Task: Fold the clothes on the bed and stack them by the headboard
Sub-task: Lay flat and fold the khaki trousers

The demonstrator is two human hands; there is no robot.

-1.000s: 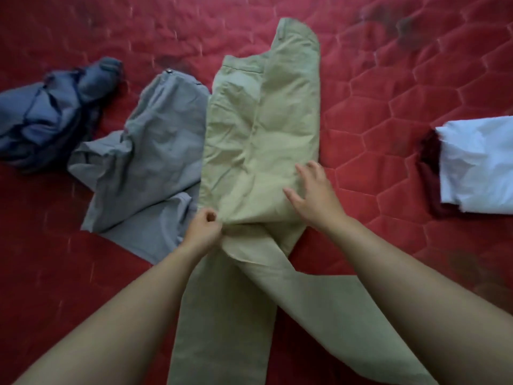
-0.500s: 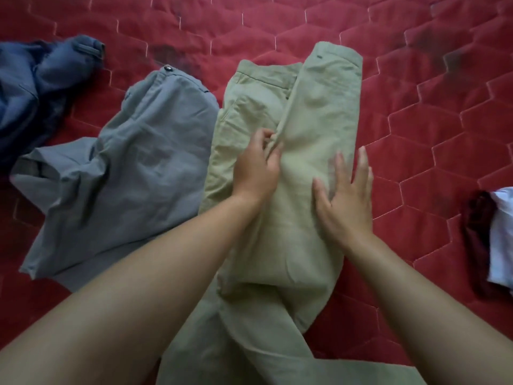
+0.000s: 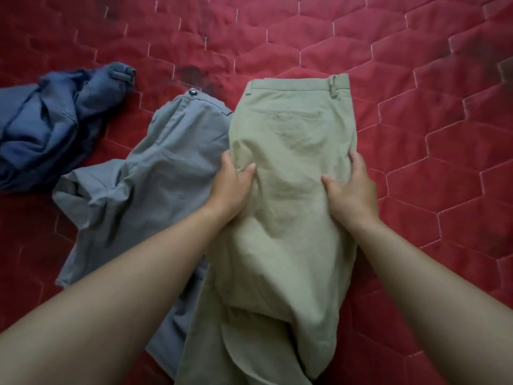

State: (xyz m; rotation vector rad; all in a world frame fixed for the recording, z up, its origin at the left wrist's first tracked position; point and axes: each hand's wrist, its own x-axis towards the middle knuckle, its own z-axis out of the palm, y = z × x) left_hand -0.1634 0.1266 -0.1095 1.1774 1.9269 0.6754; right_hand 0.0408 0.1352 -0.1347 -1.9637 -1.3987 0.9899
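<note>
— Item?
— One pair of khaki trousers (image 3: 294,151), flat on the bed (image 3: 416,79), waistband at the far end, legs trailing toward the person.
— Hands?
— The left hand (image 3: 231,187) gripped the left edge and the right hand (image 3: 351,190) the right edge, level with each other, neither nearer.

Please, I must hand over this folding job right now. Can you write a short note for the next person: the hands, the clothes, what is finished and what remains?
Left hand: grips the left edge of the khaki trousers, thumb on top.
Right hand: grips their right edge, thumb on top.
Khaki trousers: on the red quilted bedspread, waistband away, back pocket up, legs loose toward the person.
Grey trousers: unfolded, partly under the khaki pair.
Blue garment: crumpled, far left.
Done: khaki pair seems halved lengthwise only.
Left: finish it, fold the grey and blue, and stack by the headboard (not in view).
</note>
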